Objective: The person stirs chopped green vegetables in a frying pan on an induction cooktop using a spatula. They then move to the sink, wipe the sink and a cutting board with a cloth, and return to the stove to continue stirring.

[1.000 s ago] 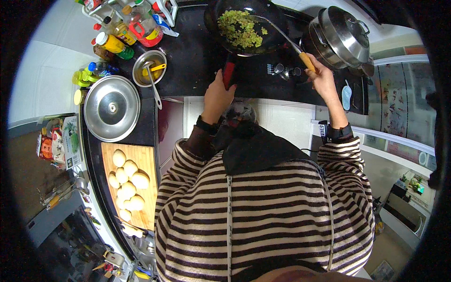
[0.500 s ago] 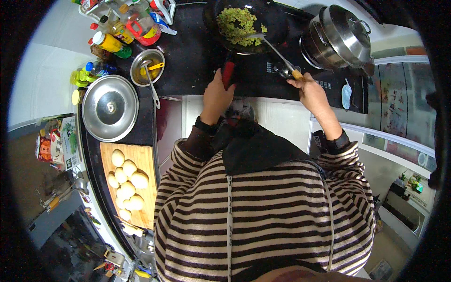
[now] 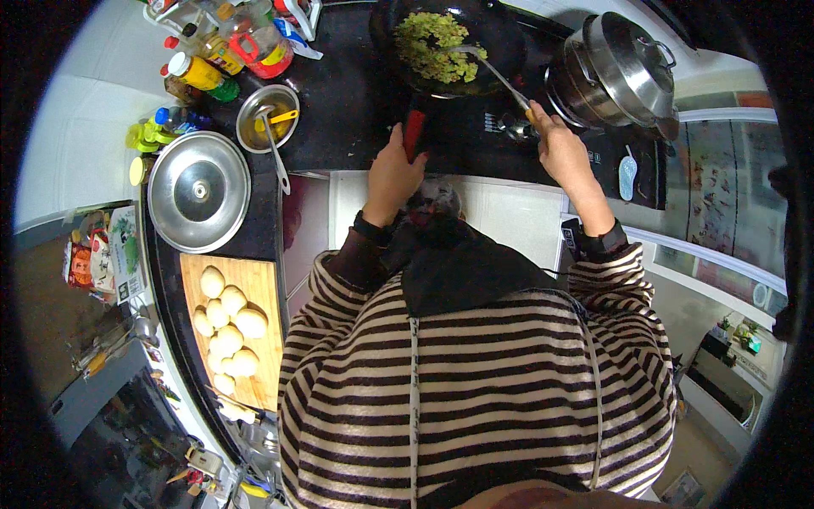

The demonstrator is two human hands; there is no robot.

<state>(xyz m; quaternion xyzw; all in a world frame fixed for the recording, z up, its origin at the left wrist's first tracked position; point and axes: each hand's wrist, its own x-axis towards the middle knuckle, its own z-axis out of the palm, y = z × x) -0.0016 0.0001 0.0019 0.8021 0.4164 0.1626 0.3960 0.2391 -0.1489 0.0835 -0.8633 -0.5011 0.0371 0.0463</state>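
A dark wok (image 3: pixel 500 42) sits on the cooktop at the far side, with chopped yellow-green food (image 3: pixel 431 49) heaped in its left half. My left hand (image 3: pixel 394 174) is closed round the wok's red handle (image 3: pixel 414 134). In my right hand (image 3: pixel 561 153) is the wooden grip of a metal spatula (image 3: pixel 507 83). The spatula slants up and left into the wok, its blade at the right edge of the food and partly covered by it. My right fingers wrap the grip and hide most of it.
Right of the wok stands a lidded steel steamer pot (image 3: pixel 606 72); a blue face mask (image 3: pixel 627 174) lies nearby. Leftward are a steel bowl (image 3: pixel 246 114) with utensils, a large round lid (image 3: pixel 199 191), several bottles (image 3: pixel 199 75), and a cutting board (image 3: pixel 263 373) bearing several potatoes (image 3: pixel 231 339).
My right hand has moved slightly up and forward, carrying the spatula toward the wok. Its blade has shifted a little in the food. The left hand stays on the handle.
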